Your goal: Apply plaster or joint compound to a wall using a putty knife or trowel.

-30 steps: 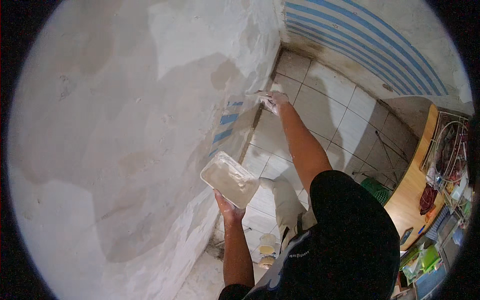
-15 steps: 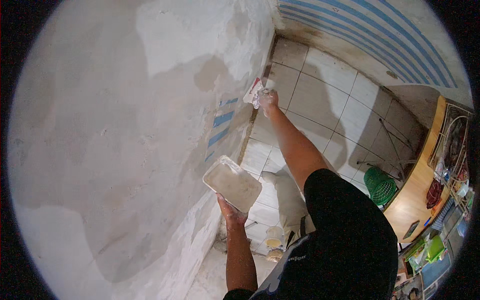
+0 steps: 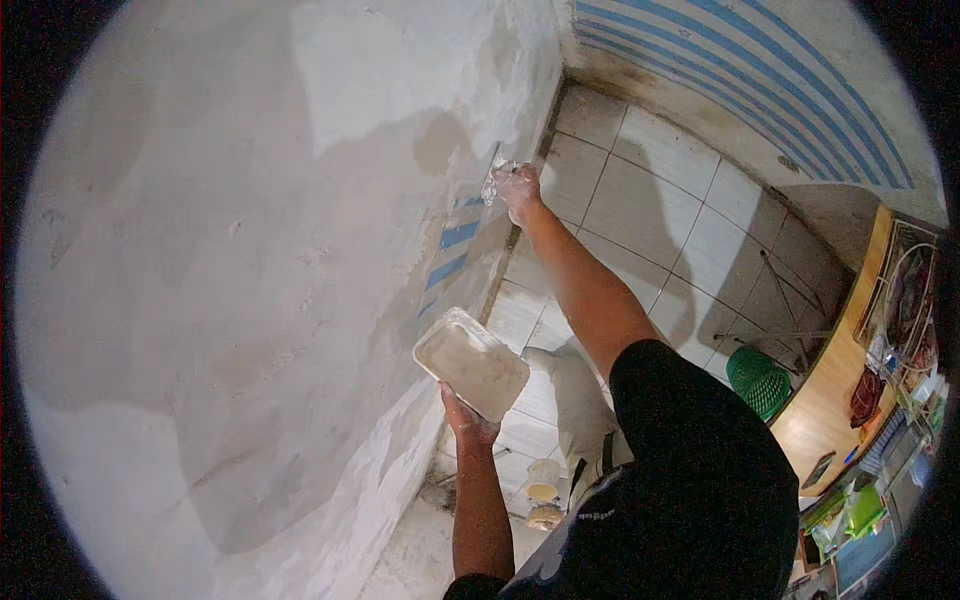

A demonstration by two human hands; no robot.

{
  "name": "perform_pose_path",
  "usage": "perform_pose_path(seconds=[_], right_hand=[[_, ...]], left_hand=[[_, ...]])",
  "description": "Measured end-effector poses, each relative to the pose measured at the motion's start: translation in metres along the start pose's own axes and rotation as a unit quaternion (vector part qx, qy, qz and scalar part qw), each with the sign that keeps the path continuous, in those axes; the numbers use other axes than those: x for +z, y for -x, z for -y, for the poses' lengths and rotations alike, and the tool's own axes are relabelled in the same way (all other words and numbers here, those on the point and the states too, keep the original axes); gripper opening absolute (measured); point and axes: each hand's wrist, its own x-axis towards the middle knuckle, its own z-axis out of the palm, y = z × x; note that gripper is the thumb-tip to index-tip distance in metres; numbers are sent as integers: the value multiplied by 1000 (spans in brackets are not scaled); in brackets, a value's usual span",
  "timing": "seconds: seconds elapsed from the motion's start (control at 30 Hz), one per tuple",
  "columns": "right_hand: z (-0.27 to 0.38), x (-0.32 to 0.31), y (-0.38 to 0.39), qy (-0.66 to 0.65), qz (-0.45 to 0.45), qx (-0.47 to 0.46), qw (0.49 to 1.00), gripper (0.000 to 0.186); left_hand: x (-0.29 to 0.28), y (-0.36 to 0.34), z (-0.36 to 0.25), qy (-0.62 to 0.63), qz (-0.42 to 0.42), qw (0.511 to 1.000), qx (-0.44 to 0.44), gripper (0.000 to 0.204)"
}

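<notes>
My left hand [image 3: 470, 418] grips the lower end of a shallow, white-rimmed rectangular tray [image 3: 428, 356] smeared with pale putty. Farther off, my right hand [image 3: 518, 188] is closed around a putty-covered putty knife [image 3: 491, 184]. Its blade is edge-on at the wall [image 3: 270, 250], just above a patch of blue stripes [image 3: 459, 235]. Grey and white filler covers most of this wall in uneven patches. Putty coats the fingers of my right hand.
Pale tiles [image 3: 640, 205] cover the floor along the wall. At right stand a green basket [image 3: 758, 380] and a curved wooden tabletop [image 3: 815, 410] with a wire rack and clutter. A pale cup-like container [image 3: 543, 480] stands low beside my leg. The far wall has blue stripes [image 3: 740, 75].
My right hand has moved left from over the floor to the wall, turning the putty knife edge-on against it. The tray stays almost in place as the view shifts slightly.
</notes>
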Motion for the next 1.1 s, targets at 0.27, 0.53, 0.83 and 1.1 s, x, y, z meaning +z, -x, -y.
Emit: perform_pose_path(seconds=[0.27,0.53,0.83,1.1], right_hand=[[46,-42,40,-133,185,9,974,32],[-36,-59,23,-92,15,17,996,14],[-41,-57,6,-224,23,-21,974,21],[76,-21,105,-293,131,-54,946,29]], left_hand=[[-8,9,-7,27,-11,999,14,69],[1,7,-4,17,-61,998,23,66],[3,-10,14,33,10,999,-25,62],[-22,-7,9,52,85,995,7,63]])
